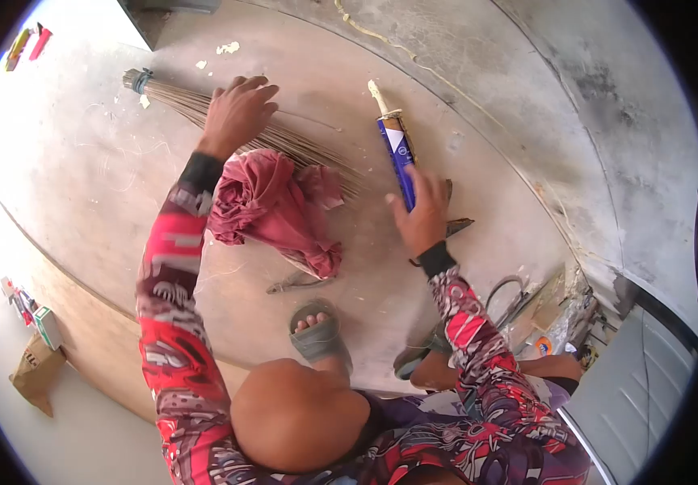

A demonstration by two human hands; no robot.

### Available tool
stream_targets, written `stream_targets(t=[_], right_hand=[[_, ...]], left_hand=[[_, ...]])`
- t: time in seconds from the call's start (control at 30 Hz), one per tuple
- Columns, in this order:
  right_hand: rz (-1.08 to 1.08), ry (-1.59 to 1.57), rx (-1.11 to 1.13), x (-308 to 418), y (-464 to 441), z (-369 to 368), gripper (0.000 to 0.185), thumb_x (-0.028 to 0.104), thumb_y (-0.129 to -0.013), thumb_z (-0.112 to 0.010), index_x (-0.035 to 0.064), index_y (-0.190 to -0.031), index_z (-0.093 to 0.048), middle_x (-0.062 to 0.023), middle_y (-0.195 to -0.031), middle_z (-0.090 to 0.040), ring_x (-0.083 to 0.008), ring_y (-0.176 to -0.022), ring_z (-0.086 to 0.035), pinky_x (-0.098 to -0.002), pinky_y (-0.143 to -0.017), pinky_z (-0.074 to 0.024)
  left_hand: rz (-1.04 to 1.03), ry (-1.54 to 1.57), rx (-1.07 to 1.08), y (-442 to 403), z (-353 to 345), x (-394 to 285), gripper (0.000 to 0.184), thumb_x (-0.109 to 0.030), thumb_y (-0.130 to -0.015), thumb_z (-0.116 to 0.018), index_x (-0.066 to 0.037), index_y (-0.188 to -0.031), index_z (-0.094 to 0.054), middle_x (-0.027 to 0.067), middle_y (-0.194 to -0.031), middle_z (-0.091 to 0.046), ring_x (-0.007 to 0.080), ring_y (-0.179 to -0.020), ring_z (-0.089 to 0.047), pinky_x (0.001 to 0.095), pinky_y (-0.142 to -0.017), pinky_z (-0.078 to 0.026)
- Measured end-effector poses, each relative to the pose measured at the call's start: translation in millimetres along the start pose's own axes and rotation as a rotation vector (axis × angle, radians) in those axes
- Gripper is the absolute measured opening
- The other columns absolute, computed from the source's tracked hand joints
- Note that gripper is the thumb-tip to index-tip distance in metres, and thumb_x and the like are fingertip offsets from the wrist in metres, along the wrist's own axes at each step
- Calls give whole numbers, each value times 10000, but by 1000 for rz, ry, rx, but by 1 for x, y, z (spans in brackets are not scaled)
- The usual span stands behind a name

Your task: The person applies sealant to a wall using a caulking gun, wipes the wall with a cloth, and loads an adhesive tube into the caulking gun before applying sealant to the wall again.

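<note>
Nearest to me is my bare knee point(299, 416), and just past it my green sandal point(314, 333) is flat on the floor point(381, 315). On my right is a messy heap point(563, 319) with see-through plastic in it. It has a round orange label point(543, 346), too blurry to read. Past my sandal lies a small thin thing point(299, 283); I can't tell what it is.

Next comes the red cloth point(264, 202), all bunched up. It sits between my arms and hides some of the sticks of the broom point(179, 105).

My right fingers point(436, 192) are at the bottom end of the blue tube point(400, 153), which lies on the floor to the right of the cloth. My thumb is apart from the others, but I can't tell if they are squeezing the tube. The tube has a white patch and a little round mark, with writing too small to read. Its tip is covered in pale goo point(377, 97).

My left fingers point(267, 93) are bent and apart, over the broom, with nothing in them. I can't tell if they touch it. The broom is tied near its top end.

Farther off are pale crumbs point(228, 48) and a dirty wall point(575, 137). Off to the left are a brown bag point(36, 372) and a green and white box point(48, 327), with print I can't read.
</note>
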State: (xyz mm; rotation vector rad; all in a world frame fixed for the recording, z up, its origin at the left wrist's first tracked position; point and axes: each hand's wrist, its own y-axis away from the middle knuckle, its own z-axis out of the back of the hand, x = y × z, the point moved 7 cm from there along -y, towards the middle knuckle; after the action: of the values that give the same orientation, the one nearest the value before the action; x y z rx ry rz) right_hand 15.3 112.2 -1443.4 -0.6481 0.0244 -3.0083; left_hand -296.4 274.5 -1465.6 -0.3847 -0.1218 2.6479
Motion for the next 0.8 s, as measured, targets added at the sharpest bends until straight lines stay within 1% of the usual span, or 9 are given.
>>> stream_targets(t=[0.1,0.2,0.23,0.33,0.43,0.47,0.53,0.73,0.8], right_hand=[[-108,160,15,-24,-20,-10,748,277,-814,-805,46,-1431,-451,-176,-1238,-594,-375,-1162,-578,-521,-957,-468],[-122,122,35,-40,-29,-33,659,254,-800,-795,52,-1359,-509,-186,-1177,-617,-391,-1081,-601,-526,-916,-484],[-142,119,30,-51,-27,-36,603,243,-797,-788,52,-1316,-547,-193,-1152,-627,-401,-1043,-612,-524,-899,-492],[-233,-66,-111,-59,-13,-48,408,252,-809,-711,95,-1182,-659,-203,-1130,-636,-400,-1062,-617,-549,-894,-489],[-273,136,-133,-48,-17,-48,454,246,-802,-710,37,-1194,-616,-215,-1213,-583,-417,-1157,-572,-563,-916,-511],[-323,59,-89,-50,-15,-48,470,220,-790,-708,6,-1195,-604,-233,-1215,-577,-429,-1105,-597,-555,-865,-530],[-358,-22,-47,-50,-13,-35,501,195,-772,-715,-24,-1203,-585,-247,-1223,-560,-433,-1043,-626,-542,-791,-552],[-293,-91,-69,-59,24,-17,568,210,-746,-753,-10,-1232,-559,-237,-1237,-542,-403,-1025,-635,-517,-788,-555],[-269,-169,-71,-61,29,-12,548,207,-753,-743,4,-1230,-566,-234,-1242,-543,-402,-1041,-633,-512,-816,-550]], left_hand=[[17,-124,438,-22,-17,-6,268,-279,-904,-661,-155,-1127,-741,65,-1176,-704,292,-1166,-613,475,-905,-526],[-118,-323,404,-20,-33,-4,166,-278,-897,-659,-153,-970,-739,76,-1090,-707,303,-1078,-646,489,-866,-528],[-90,-264,319,-11,-61,28,127,-223,-894,-621,-147,-831,-700,91,-933,-711,310,-901,-689,519,-794,-530],[48,41,391,7,-79,74,203,-79,-858,-648,-98,-1058,-673,133,-907,-685,361,-854,-664,461,-749,-529],[-360,-101,44,4,-46,84,371,-33,-934,-588,23,-1300,-616,207,-1225,-680,357,-1140,-657,405,-993,-513],[-30,70,-6,1,-26,78,287,-131,-1009,-566,-3,-1254,-644,195,-1168,-697,365,-1092,-668,427,-947,-518],[173,74,174,-5,-16,71,302,-260,-1061,-526,-36,-1202,-670,189,-1127,-709,373,-1045,-676,448,-883,-517],[184,57,39,7,-11,49,336,-337,-1055,-524,-61,-1158,-683,176,-1063,-720,365,-940,-687,446,-808,-513],[283,149,73,4,-18,55,283,-291,-1033,-554,-68,-1145,-687,129,-984,-714,284,-877,-685,427,-765,-523]])
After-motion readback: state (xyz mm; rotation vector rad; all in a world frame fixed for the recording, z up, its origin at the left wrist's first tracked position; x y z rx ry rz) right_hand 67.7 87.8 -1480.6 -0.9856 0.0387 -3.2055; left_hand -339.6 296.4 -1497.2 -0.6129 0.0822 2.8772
